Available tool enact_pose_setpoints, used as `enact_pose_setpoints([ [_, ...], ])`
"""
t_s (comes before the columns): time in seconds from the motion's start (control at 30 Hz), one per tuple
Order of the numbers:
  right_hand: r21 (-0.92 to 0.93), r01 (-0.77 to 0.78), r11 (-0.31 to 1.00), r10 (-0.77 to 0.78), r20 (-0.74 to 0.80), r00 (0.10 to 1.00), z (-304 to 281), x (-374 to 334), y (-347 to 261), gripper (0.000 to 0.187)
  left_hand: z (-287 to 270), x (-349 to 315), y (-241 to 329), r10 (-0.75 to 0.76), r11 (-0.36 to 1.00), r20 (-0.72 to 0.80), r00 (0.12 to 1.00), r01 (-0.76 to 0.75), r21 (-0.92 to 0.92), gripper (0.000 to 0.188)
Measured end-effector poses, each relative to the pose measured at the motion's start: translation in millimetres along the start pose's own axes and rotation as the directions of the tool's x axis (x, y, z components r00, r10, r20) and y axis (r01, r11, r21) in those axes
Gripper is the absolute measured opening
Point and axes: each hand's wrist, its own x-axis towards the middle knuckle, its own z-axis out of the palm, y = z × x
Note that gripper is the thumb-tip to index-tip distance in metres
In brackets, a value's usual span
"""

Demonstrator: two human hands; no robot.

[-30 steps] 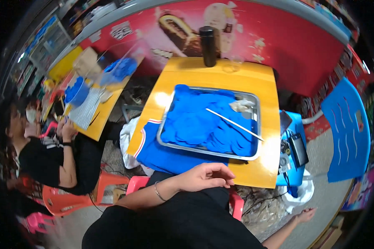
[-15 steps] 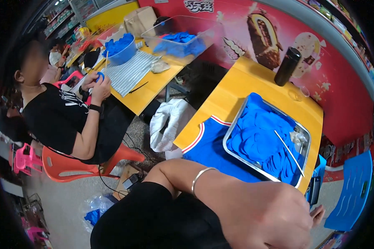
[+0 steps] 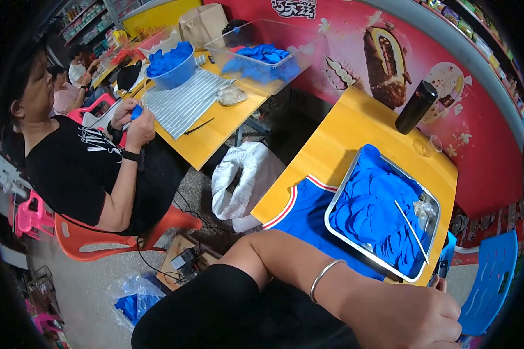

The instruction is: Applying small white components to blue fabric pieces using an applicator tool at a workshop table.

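My left arm, wearing a silver bangle [image 3: 327, 279], reaches across to the lower right. My left hand [image 3: 413, 319] shows its back and knuckles; its fingers curl under, and whatever they hold is hidden. Just beyond it, a few fingertips of what seems to be my right hand [image 3: 441, 284] show by the table's edge; the rest is covered. Close by stands a metal tray [image 3: 367, 253] heaped with blue fabric pieces [image 3: 378, 198]. A thin white stick [image 3: 411, 231] lies across them. Under the tray spreads a blue garment [image 3: 311, 212] with red-and-white trim.
On the yellow table [image 3: 308, 156] are a black bottle [image 3: 416, 107] and a clear cup [image 3: 432, 145]. A blue chair [image 3: 492, 279] stands right. At left a co-worker [image 3: 75, 168] holds a small blue piece. A white sack [image 3: 247, 180] sits between the tables; cables [image 3: 157, 270] cross the floor.
My view has shifted a little, so the tables sit lower and further right. My left hand and forearm have moved rightward in the picture. Fewer fingertips show beyond my left hand.
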Motion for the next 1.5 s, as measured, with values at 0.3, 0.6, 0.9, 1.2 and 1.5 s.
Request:
enact_pose_setpoints([
  [0.3, 0.063, 0.099, 0.993, -0.100, 0.027, 0.995, 7, 4, -20, 0.021, 23, 9, 4, -0.057, 0.998, 0.187, 0.981, 0.061, -0.012, 0.010],
  [0.6, 0.003, 0.171, 0.985, -0.171, 0.030, 0.985, 8, 11, -27, 0.015, 44, -67, 1, -0.144, 0.923, 0.614, 0.776, 0.329, -0.200, 0.018],
  [0.9, 0.188, 0.024, 0.982, -0.057, 0.171, 0.984, 54, 37, -61, 0.011, -62, -170, -50, -0.785, 0.620, 0.543, 0.299, 0.358, 0.699, 0.012],
  [1.2, 0.042, 0.179, 0.983, -0.184, 0.258, 0.948, 86, 66, -52, 0.020, -76, -190, -79, -0.962, 0.247, 0.170, 0.212, 0.418, 0.874, 0.028],
  [1.5, 0.045, 0.143, 0.989, -0.150, 0.260, 0.954, 77, 66, -59, 0.017, -83, -182, -76, -0.988, 0.111, 0.011, 0.155, 0.654, 0.748, 0.014],
])
